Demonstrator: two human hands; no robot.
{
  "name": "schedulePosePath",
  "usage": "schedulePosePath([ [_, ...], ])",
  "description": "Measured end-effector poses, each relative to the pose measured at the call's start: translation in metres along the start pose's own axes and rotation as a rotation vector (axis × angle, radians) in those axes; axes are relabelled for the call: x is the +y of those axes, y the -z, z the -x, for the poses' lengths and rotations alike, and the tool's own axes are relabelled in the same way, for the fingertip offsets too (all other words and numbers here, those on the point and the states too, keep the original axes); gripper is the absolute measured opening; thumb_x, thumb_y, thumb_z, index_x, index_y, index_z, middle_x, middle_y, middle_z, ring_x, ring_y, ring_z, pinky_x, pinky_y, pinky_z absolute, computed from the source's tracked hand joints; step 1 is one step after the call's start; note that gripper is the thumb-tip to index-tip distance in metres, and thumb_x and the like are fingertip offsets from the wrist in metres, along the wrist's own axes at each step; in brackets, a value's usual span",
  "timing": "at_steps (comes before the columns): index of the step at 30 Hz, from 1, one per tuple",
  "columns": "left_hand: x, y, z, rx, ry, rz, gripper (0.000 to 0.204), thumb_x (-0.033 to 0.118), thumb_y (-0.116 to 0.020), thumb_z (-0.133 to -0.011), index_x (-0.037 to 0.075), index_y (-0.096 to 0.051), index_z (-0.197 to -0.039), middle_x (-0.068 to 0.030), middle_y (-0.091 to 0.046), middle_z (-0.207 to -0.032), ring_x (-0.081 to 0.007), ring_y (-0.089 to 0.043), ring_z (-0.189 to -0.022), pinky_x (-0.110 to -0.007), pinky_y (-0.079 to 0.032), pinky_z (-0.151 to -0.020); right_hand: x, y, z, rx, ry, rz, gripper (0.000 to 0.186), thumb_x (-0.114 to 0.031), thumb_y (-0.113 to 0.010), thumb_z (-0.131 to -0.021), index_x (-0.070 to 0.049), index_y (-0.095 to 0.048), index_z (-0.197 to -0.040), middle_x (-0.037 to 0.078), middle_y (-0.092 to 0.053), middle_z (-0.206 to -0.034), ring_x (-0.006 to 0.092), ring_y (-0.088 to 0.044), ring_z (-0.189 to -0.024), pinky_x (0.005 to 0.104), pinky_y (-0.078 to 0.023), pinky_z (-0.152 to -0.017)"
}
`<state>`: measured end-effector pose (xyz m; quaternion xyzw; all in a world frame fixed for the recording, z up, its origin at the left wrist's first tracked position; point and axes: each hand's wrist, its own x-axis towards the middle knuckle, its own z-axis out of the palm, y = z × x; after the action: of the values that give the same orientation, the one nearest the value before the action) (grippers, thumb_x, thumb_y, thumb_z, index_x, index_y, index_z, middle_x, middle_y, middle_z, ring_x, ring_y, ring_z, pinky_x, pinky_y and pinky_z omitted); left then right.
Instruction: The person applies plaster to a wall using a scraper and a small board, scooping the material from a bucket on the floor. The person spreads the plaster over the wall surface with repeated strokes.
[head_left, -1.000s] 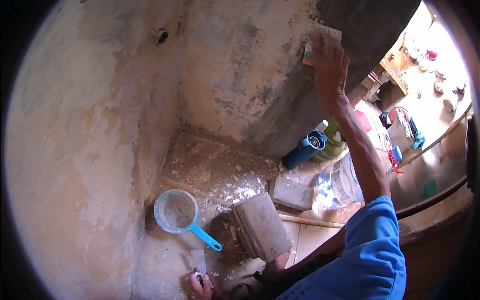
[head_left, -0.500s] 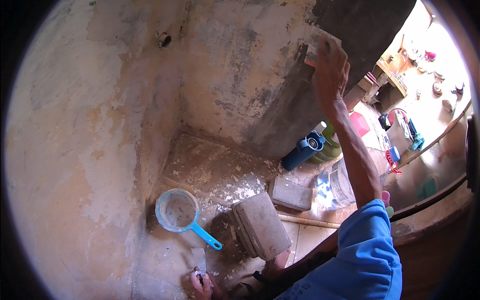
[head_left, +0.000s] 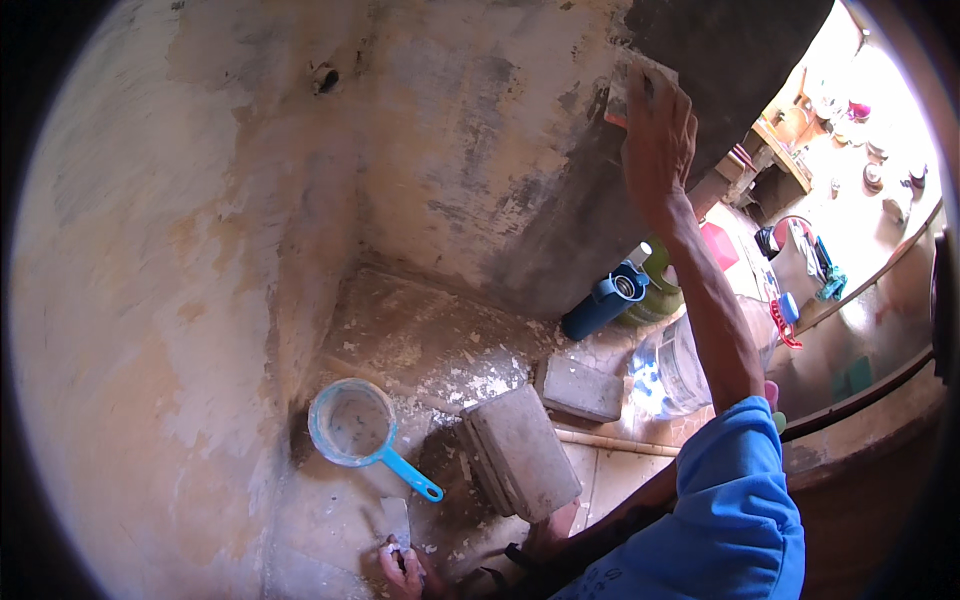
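High on the wall [head_left: 470, 130], my right hand [head_left: 660, 140] presses a flat rectangular scraper [head_left: 620, 88] with an orange edge against the surface, where pale patchy plaster meets a dark grey area. The fingers are closed on it and hide much of it. Down by the floor, my left hand [head_left: 402, 574] is closed around the handle of a putty knife [head_left: 396, 516], its small flat blade pointing away from me. Beyond that knife stands a blue long-handled dipper [head_left: 409, 472] with a greyish residue inside.
Stacked concrete blocks [head_left: 525, 450] and another block [head_left: 580, 389] sit right of the dipper. Behind them are a dark blue bottle [head_left: 596, 311], a green container [head_left: 658, 290] and a clear plastic jug [head_left: 675, 370]. White flakes litter the floor [head_left: 335, 515]. A bamboo pole [head_left: 620, 444] lies nearby.
My right hand has slid the scraper slightly up and to the left along the wall. The left hand and putty knife stay almost still.
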<state>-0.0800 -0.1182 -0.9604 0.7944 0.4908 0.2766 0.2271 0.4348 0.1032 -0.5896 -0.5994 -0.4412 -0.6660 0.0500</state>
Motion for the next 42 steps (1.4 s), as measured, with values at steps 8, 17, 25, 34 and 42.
schedulePosePath([
  [8,-0.008,-0.009,0.008,0.036,0.023,0.006,0.032,0.033,-0.057,-0.092,0.002,-0.065,-0.096,-0.0201,-0.063,-0.085,-0.0387,-0.059,-0.077,-0.049,-0.047,-0.07,-0.044,-0.003,0.015,-0.122,0.053,-0.107,0.061,-0.033,-0.072,-0.075,-0.009,-0.055,-0.129,0.007,-0.051,-0.122,0.0245,-0.051,-0.107,0.0356,-0.048,-0.082],
  [17,-0.015,-0.011,0.01,0.047,-0.032,0.025,0.025,0.027,-0.061,-0.09,0.003,-0.063,-0.098,-0.0183,-0.063,-0.088,-0.0372,-0.059,-0.079,-0.048,-0.048,-0.071,-0.042,-0.024,0.009,-0.085,0.033,-0.094,0.065,-0.028,-0.069,-0.079,-0.011,-0.047,-0.138,0.007,-0.046,-0.134,0.0256,-0.047,-0.121,0.0394,-0.045,-0.09],
  [25,-0.026,-0.008,0.012,0.033,-0.255,-0.121,0.02,0.02,-0.064,-0.087,0.005,-0.06,-0.1,-0.0171,-0.062,-0.094,-0.0352,-0.058,-0.08,-0.047,-0.048,-0.069,-0.034,-0.006,0.061,-0.174,0.075,-0.168,0.079,-0.041,-0.074,-0.072,-0.011,-0.046,-0.14,0.011,-0.046,-0.133,0.0277,-0.045,-0.121,0.0417,-0.044,-0.088],
  [34,-0.017,0.001,0.008,0.09,-0.462,-0.267,0.031,0.015,-0.065,-0.086,0.01,-0.058,-0.115,-0.0194,-0.058,-0.107,-0.0361,-0.058,-0.085,-0.05,-0.049,-0.071,-0.064,-0.015,-0.002,-0.025,-0.41,-0.119,0.057,-0.02,-0.069,-0.079,-0.005,-0.05,-0.131,0.014,-0.048,-0.125,0.0309,-0.048,-0.112,0.0436,-0.043,-0.083],
  [42,-0.018,0.005,0.009,0.056,-0.389,-0.208,0.029,0.015,-0.063,-0.088,0.01,-0.058,-0.116,-0.0194,-0.058,-0.11,-0.0363,-0.058,-0.086,-0.05,-0.049,-0.071,-0.103,0.006,0.024,-0.293,-0.159,-0.267,0.053,0.0,-0.06,-0.077,-0.006,-0.053,-0.129,0.011,-0.047,-0.127,0.0308,-0.047,-0.117,0.0437,-0.043,-0.09],
])
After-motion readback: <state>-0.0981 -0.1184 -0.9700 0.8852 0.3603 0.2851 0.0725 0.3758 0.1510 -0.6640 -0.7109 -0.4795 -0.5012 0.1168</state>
